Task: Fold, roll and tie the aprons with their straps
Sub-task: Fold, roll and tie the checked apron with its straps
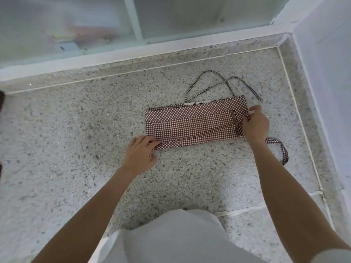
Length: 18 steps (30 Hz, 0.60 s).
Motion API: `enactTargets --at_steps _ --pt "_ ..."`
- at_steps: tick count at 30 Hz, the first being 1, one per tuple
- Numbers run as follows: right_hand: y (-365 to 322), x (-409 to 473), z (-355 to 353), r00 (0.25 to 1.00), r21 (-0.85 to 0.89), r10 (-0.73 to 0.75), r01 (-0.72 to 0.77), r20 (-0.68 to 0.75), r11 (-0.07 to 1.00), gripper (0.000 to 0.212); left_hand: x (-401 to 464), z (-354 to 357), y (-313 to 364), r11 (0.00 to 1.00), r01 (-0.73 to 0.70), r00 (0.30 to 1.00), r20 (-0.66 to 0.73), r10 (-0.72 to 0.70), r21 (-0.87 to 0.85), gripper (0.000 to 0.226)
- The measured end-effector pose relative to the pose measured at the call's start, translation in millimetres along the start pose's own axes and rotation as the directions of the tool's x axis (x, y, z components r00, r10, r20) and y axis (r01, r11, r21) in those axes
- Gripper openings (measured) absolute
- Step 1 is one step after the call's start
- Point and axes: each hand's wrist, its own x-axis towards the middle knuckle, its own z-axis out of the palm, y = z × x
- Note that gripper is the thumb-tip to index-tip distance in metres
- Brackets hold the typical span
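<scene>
A brown-and-white checked apron (pixel 193 126) lies on the speckled floor, folded into a long flat band. My left hand (pixel 140 154) pinches its near left corner. My right hand (pixel 255 125) grips the band's right end at the lace-trimmed edge. Two thin straps (pixel 226 82) loop loosely on the floor behind the apron. A wider strap (pixel 281 149) trails out to the right, below my right wrist.
The terrazzo floor (pixel 76 139) stretches left and toward me. A frosted glass partition with a white base (pixel 114 52) runs along the back. A white wall (pixel 326 92) closes the right side. My knee in white cloth (pixel 180 238) is at the bottom.
</scene>
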Motion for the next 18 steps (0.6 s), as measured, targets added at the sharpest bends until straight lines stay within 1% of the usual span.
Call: enactTargets --at_steps 1,3,5,6,7,8,10,11,13,15,16,18 --pt "0.4 1.1 0.5 1.0 -0.012 0.002 -0.002 0.001 1.0 0.024 1.8 -2.8 0.2 1.0 -0.006 1.0 0.03 0.007 -0.015 0.046" --pt "-0.4 3.0 0.6 1.0 -0.037 0.005 -0.005 0.001 0.999 0.024 12.2 -11.6 -0.3 0.993 0.025 0.999 0.029 -0.022 -0.113 0.047" --pt "-2.0 3.6 0.3 1.0 -0.079 -0.006 0.006 0.003 0.997 0.025 32.0 -18.7 -6.8 0.969 0.103 0.991 -0.058 -0.118 -0.225 0.038" --pt "-2.3 2.7 0.5 1.0 -0.117 -0.021 0.02 -0.007 0.993 0.026 43.7 -21.3 -11.6 0.953 0.15 0.981 -0.08 -0.177 -0.263 0.035" --pt "-2.2 0.4 1.1 0.998 -0.164 -0.046 0.04 -0.032 0.986 0.027 55.5 -24.3 -16.4 0.936 0.196 0.972 -0.07 -0.225 -0.292 0.037" --pt "-3.1 -3.4 1.5 0.995 -0.209 -0.077 0.062 -0.066 0.976 0.029 66.9 -26.4 -21.4 0.921 0.23 0.967 -0.03 -0.252 -0.314 0.039" --pt "-11.9 -18.0 0.9 0.981 -0.244 -0.152 0.12 -0.117 0.962 0.029 83.3 -26.8 -29.3 0.918 0.256 0.966 0.054 -0.252 -0.303 0.039" --pt "-20.1 -29.3 1.9 0.972 -0.231 -0.206 0.175 -0.113 0.957 0.027 87.6 -25.6 -32.3 0.927 0.253 0.968 0.07 -0.243 -0.278 0.038" --pt "-39.8 -58.9 7.4 0.933 -0.18 -0.353 0.337 -0.065 0.924 0.021 91.3 -25.2 -35.9 0.935 0.253 0.967 0.051 -0.248 -0.247 0.032" --pt "-55.9 -94.8 20.3 0.869 -0.141 -0.495 0.491 0.009 0.86 0.021 89.0 -27.6 -36.8 0.919 0.291 0.956 0.056 -0.287 -0.264 0.027" --pt "-60.3 -111.6 27.9 0.848 -0.126 -0.527 0.53 0.057 0.839 0.025 85.0 -27.5 -37.5 0.912 0.305 0.952 0.07 -0.297 -0.275 0.026" --pt "-59.8 -134.0 40.4 0.852 -0.101 -0.504 0.519 0.14 0.849 0.036 69.8 -30.0 -36.4 0.897 0.327 0.945 0.098 -0.313 -0.298 0.026"
